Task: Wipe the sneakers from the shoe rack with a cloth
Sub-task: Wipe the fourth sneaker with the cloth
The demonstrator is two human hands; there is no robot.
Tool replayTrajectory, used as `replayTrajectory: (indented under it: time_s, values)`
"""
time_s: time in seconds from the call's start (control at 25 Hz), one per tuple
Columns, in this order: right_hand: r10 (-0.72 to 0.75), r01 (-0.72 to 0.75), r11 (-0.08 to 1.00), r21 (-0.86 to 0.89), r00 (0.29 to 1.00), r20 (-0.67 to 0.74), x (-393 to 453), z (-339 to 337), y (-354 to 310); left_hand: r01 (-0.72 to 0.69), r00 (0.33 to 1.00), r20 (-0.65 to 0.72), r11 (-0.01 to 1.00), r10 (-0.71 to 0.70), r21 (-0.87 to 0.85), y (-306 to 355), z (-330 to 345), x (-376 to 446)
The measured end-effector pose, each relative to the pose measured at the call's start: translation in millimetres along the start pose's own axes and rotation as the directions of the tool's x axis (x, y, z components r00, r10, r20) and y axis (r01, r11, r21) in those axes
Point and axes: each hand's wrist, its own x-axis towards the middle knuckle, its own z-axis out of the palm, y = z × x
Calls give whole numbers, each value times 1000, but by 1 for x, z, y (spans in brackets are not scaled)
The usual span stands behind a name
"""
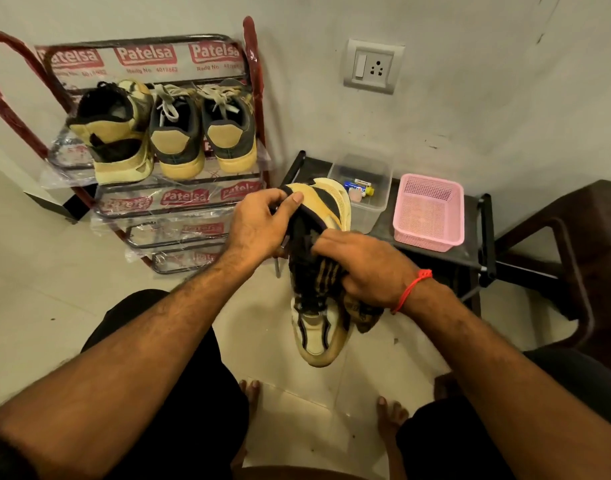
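A tan and black sneaker hangs in front of me with its toe pointing down toward my feet. My left hand grips its heel collar from the left. My right hand holds a dark striped cloth against the sneaker's tongue and right side. Three more sneakers stand on the top shelf of the red shoe rack: a matching tan and black sneaker at the left, and a grey and tan pair beside it.
A low black stand to the right carries a clear plastic box with small items and a pink mesh basket. A dark chair stands at far right. A wall socket is above. My bare feet rest on the tiled floor.
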Motion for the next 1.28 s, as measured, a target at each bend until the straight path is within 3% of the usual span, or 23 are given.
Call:
replayTrajectory:
  time_s: [0.08,0.2,0.36,0.48,0.64,0.8,0.88,0.96,1.04,1.08,1.12,1.16,1.2,1.28]
  values:
    - [-52,54,987,152,998,-17,-9,-16,15,-313,949,128,917,289,247,-9,-6,3]
    - [-84,99,969,225,994,-74,-19,-40,32,-595,787,441,719,431,359,-12,-11,0]
    - [-71,78,965,249,997,-35,-28,-48,44,-762,620,627,554,472,336,-7,-10,-8]
    - [-22,20,966,258,1000,5,-29,-45,51,-777,578,689,552,438,302,-3,-8,-9]
    - [110,-107,946,307,994,6,-28,-37,52,-689,665,581,686,470,233,-11,-5,-11]
    - [330,-228,880,417,925,-191,-24,-44,55,-622,748,481,737,458,265,-13,1,-11]
    - [491,-257,796,548,803,-337,-24,-48,65,-574,809,379,742,449,345,-13,-2,-11]
    - [655,-235,674,701,629,-419,-24,-49,72,-479,874,319,756,366,445,-14,-4,-11]
    - [757,-107,564,819,464,-460,-22,-50,65,-371,926,272,762,261,530,-13,-1,-10]
    - [777,-27,519,854,431,-458,-19,-49,57,-324,944,239,769,226,551,-13,1,-11]
    - [770,0,511,860,446,-457,-14,-45,47,-286,957,200,782,209,553,-13,3,-12]
    - [718,-41,572,819,508,-476,-9,-35,36,-260,965,162,799,204,542,-14,6,-13]
    - [624,-125,683,720,612,-486,-5,-21,24,-242,970,133,822,203,516,-14,8,-13]
    - [396,-255,896,362,829,-395,0,13,2,-214,977,94,881,192,421,-16,12,-13]
